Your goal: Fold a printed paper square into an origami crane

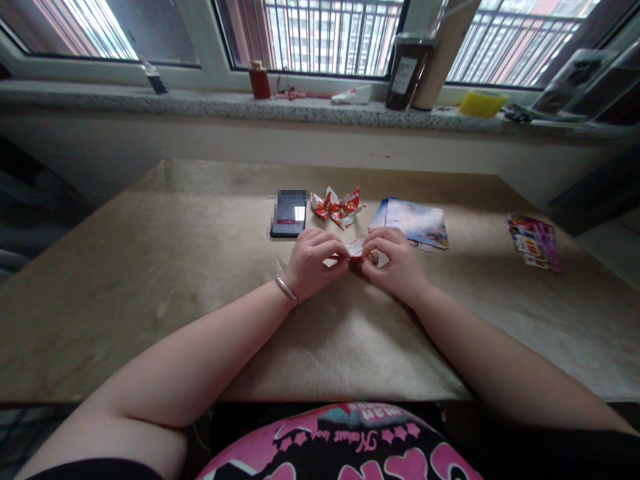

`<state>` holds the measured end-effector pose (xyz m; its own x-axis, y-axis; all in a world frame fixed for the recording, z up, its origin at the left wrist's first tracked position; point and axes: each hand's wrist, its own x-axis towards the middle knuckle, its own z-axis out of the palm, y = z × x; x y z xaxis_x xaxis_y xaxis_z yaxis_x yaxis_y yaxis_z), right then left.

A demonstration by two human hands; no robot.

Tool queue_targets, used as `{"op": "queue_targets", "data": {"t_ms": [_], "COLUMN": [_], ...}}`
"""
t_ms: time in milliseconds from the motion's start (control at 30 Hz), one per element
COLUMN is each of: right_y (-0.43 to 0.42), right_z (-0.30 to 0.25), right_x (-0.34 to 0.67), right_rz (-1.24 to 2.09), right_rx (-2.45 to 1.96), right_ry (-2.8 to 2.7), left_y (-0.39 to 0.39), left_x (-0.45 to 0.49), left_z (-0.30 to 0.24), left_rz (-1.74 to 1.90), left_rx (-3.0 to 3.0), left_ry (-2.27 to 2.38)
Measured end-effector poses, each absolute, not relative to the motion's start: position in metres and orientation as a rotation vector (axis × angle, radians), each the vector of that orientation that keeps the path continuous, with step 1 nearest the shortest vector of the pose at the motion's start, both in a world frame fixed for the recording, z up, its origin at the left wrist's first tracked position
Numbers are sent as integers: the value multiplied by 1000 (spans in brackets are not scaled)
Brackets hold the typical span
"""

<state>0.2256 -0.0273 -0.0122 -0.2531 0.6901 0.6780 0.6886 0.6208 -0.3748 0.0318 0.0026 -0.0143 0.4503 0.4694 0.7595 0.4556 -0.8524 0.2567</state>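
Observation:
Between my two hands, just above the table, is a small red and white printed wrapper (355, 249). My left hand (317, 261), with a silver bracelet at its wrist, pinches the wrapper's left side between thumb and fingers. On the other side my right hand (393, 261) pinches the right end, where a brownish bit shows by the fingertips. Just beyond the hands lies a folded red and white paper piece (340, 207) with pointed petals. A dark phone (289, 213) rests left of it. Picture cards (415, 221) lie beyond my right hand.
A brown-covered table (190, 267) spreads under everything. More colourful cards (535, 243) lie at its right. On the stone windowsill (200, 103) behind stand a red lighter-like object (259, 80), a dark container (403, 73), a cardboard tube (440, 60) and a yellow sponge-like block (483, 103).

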Motion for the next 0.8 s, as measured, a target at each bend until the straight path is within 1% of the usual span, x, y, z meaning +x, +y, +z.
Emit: {"op": "queue_targets", "data": {"t_ms": [300, 500, 633, 800], "right_y": [-28, -30, -34, -35], "right_z": [-9, -6, -3, -2], "right_x": [226, 226, 224, 221], "right_rz": [-31, -124, -171, -120], "right_rx": [-1105, -1060, -1031, -1013], "right_ry": [-1995, -2038, -2062, -2037], "left_y": [4, 4, 4, 5], "left_x": [31, 31, 32, 33], "left_z": [-14, -15, -13, -12], "left_rz": [1423, 1382, 1421, 1425], "left_rx": [2674, 2698, 2728, 2745], "left_ry": [826, 844, 812, 743]}}
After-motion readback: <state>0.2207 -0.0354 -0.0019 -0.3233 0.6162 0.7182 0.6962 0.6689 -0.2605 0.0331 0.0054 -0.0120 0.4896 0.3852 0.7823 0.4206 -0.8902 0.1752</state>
